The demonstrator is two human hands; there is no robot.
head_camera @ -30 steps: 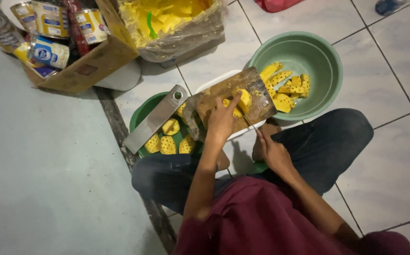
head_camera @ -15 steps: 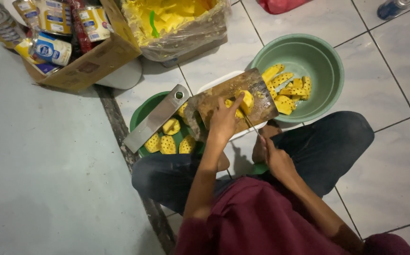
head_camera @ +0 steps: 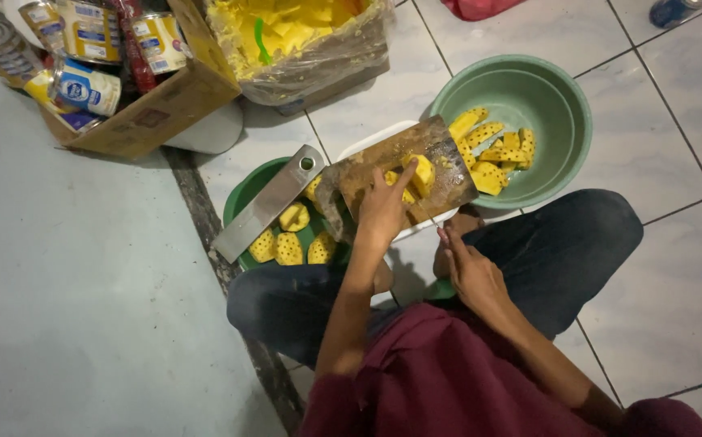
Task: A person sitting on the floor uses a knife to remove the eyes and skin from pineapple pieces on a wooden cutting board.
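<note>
Holding pineapple piece (head_camera: 420, 172) on wooden cutting board (head_camera: 403, 174), frame centre: left hand (head_camera: 383, 209), fingers closed on fruit. Right hand (head_camera: 472, 271) closed round thin knife (head_camera: 425, 217), blade angled toward piece. Against half second ago: hands and piece barely shifted, right hand slightly lower; cut looks under way, not finished. Cut chunks in green basin (head_camera: 565, 109) upper right; peeled pieces in green bowl (head_camera: 247, 190) left, flat metal bar (head_camera: 268, 204) across it.

Pale glossy floor tiles (head_camera: 674, 275) with dark grout, light glare on them; smooth grey slab (head_camera: 67, 307) at left, dim indoor light.
</note>
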